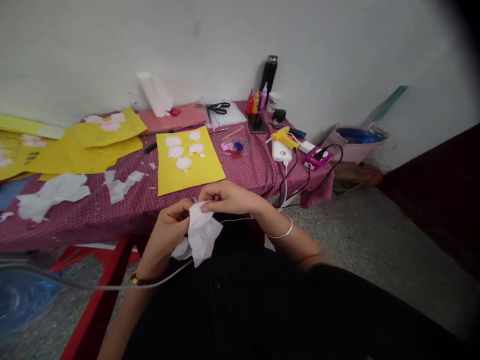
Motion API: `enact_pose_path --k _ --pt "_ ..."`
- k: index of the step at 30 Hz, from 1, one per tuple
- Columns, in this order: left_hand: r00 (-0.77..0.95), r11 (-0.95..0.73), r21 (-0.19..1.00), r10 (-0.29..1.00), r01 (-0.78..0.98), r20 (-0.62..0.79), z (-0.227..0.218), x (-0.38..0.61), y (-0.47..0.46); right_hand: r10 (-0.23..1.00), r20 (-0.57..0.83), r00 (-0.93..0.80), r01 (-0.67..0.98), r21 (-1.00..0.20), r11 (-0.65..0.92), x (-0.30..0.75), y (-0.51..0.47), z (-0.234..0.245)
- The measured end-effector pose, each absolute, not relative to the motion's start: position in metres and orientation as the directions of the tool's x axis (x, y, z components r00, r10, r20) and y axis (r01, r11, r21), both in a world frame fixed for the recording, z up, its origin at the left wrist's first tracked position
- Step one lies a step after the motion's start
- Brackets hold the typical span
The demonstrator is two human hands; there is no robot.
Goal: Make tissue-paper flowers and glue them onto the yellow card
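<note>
A crumpled white tissue (202, 232) hangs between my two hands, just in front of the table edge and above my lap. My left hand (170, 230) pinches its left upper side, fingers closed. From the right, my right hand (228, 197) grips the top of the tissue between thumb and fingers. Just beyond my hands lies a yellow sheet (204, 172) bearing several pale pink-white tissue puffs (183, 164). Torn tissue pieces (122, 186) and a larger crumpled tissue (56, 195) rest on the checkered cloth to the left.
More yellow sheets (84, 155) cover the table's left. Behind stand a white roll (152, 95), black scissors (218, 108), paint bottles (257, 101) and a black flask (269, 75). A paint palette (235, 147), yellow glue gun (285, 137), power bank (281, 151) and purple power strip (318, 157) sit rightward.
</note>
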State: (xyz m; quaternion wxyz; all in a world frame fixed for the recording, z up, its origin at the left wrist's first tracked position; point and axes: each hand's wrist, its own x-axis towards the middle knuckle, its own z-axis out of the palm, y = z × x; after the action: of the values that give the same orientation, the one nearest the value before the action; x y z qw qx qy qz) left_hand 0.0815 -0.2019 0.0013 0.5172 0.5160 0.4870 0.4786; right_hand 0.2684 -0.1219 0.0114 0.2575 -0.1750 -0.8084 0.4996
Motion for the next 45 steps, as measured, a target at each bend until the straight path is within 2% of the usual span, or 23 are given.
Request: enact_pose_path --k 4,7,11,13,19,25,29,34,36,40,45 --pt "-0.002 -0.072 0.986 0.997 -0.151 0.073 0.000 0.084 -0.204 0.610 0.261 -0.749 0.064 -0.887 0.458 0.268 -0.119 0.010" --pt "0.004 -0.113 0.974 0.993 -0.195 0.116 -0.003 0.085 -0.203 0.681 0.261 -0.684 0.086 -0.899 0.430 0.268 -0.119 0.012" --pt "-0.033 -0.205 0.968 0.979 -0.147 0.202 -0.009 0.086 -0.199 0.633 0.265 -0.727 0.027 -0.910 0.413 0.266 -0.121 0.011" --pt "0.003 -0.202 0.971 0.979 -0.126 0.203 -0.011 0.087 -0.198 0.601 0.269 -0.752 0.021 -0.902 0.430 0.265 -0.122 0.010" --pt "0.138 0.033 0.997 0.990 -0.070 -0.023 -0.015 0.085 -0.199 0.678 0.276 -0.682 0.146 -0.856 0.495 0.263 -0.123 0.008" --pt "0.121 0.136 0.985 0.985 -0.104 -0.123 -0.007 0.087 -0.206 0.673 0.276 -0.686 0.075 -0.893 0.443 0.263 -0.119 0.005" --pt "0.117 0.169 0.972 0.982 -0.164 -0.151 -0.001 0.089 -0.209 0.632 0.252 -0.732 0.016 -0.922 0.386 0.265 -0.119 0.007" --pt "0.111 0.270 0.946 0.961 -0.180 -0.254 0.001 0.086 -0.211 0.582 0.232 -0.779 -0.009 -0.933 0.360 0.266 -0.121 0.011" --pt "0.142 0.248 0.946 0.965 -0.211 -0.221 0.003 0.084 -0.213 0.592 0.222 -0.775 -0.009 -0.940 0.341 0.266 -0.121 0.011" --pt "0.188 0.092 0.962 0.981 -0.258 -0.043 0.005 0.082 -0.215 0.629 0.256 -0.734 -0.061 -0.947 0.314 0.265 -0.120 0.009" --pt "0.205 -0.063 0.984 0.974 -0.167 0.097 0.000 0.084 -0.206 0.654 0.264 -0.708 -0.092 -0.954 0.285 0.264 -0.120 0.010"
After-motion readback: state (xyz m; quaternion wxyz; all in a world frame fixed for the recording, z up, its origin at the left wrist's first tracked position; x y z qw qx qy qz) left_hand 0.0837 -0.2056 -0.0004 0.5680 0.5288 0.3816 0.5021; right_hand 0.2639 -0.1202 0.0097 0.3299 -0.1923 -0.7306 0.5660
